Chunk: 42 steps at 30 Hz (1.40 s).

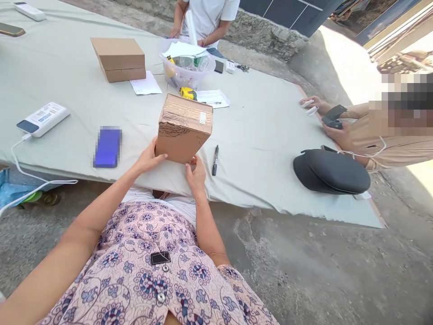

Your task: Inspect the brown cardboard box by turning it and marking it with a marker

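Several fingers hidden behind cardboard box

Strong daylight from 2 o'clock; glare bleaches the concrete ground there. Lens distortion bows the frame's edges. Pixelated patches sit at 3 o'clock and 9 o'clock; otherwise sharp, no motion blur.

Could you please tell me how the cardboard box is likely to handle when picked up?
The cardboard box looks fairly stiff, since its corners stay square between the left hand and right hand. It is probably light for its size, as the hands only cradle it. Tilted on an edge, it would likely tip if released.
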Each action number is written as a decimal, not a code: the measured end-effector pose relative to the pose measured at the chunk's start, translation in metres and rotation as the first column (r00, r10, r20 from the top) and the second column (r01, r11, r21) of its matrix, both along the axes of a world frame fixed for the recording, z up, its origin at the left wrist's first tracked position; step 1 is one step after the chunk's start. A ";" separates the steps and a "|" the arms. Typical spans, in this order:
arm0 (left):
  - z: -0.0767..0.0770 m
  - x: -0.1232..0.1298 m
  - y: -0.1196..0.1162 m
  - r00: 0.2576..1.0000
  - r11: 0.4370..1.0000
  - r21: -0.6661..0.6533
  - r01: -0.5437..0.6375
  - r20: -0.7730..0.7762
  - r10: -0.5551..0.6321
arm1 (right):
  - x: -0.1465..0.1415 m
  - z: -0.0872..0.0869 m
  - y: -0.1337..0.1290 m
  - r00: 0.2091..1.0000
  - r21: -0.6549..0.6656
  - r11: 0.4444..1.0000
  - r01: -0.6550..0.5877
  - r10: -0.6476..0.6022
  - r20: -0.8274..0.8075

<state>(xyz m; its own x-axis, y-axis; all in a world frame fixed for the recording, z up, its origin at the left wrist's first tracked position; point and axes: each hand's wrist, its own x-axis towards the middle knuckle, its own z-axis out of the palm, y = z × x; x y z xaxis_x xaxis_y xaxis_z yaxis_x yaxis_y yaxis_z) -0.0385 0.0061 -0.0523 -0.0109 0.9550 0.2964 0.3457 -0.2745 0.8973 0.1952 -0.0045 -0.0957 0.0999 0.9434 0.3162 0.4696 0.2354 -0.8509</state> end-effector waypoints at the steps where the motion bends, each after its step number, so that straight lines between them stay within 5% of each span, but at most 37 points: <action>1: -0.005 0.008 0.001 0.996 0.999 -0.006 -0.037 -0.084 0.037 | 0.000 0.000 -0.001 1.000 -0.007 1.000 -0.001 0.001 -0.014; 7: -0.014 0.013 -0.008 0.964 0.987 -0.039 -0.154 -0.224 0.141 | 0.001 0.005 -0.009 0.981 0.067 0.996 0.065 -0.051 -0.185; 15: -0.021 0.008 -0.008 0.815 0.987 0.116 0.109 -0.580 -0.022 | 0.006 0.002 -0.010 0.964 0.272 0.948 0.166 -0.098 -0.247; 19: -0.021 0.012 -0.008 0.742 0.984 0.119 0.135 -0.670 -0.021 | 0.005 0.002 -0.011 0.969 0.324 0.927 0.189 -0.122 -0.216; 28: -0.022 0.015 -0.015 0.762 0.956 0.289 0.042 -0.629 0.157 | 0.004 0.003 -0.013 0.992 0.323 0.938 0.124 -0.107 -0.071; 36: -0.021 0.015 -0.026 0.819 0.915 0.395 0.083 -0.550 0.164 | 0.000 -0.004 -0.005 0.983 0.289 0.951 0.107 -0.058 -0.173; 42: -0.025 0.010 -0.028 0.854 0.883 0.467 -0.050 -0.438 0.280 | -0.001 -0.007 -0.004 0.971 0.210 0.975 0.066 -0.014 -0.238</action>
